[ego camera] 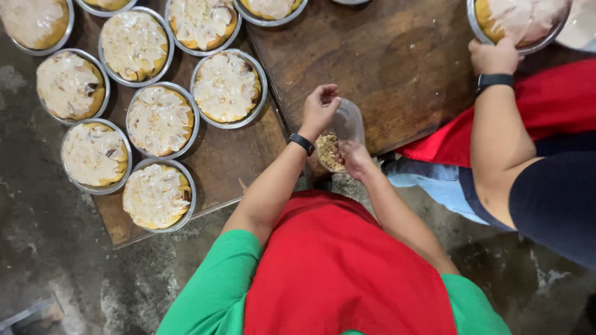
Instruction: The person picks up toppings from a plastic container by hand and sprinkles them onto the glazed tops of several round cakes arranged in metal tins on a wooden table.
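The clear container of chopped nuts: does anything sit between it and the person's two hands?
Nothing visible does. The right hand already rests at the clear container on the chopped nuts, and the left hand hangs just beside its rim with fingers pinched, over bare wooden board.

We count eleven round metal pans of white-iced cake (226,87), one clear plastic tub of chopped nuts (335,139), two black wristbands (302,143), and two wooden boards (385,68).
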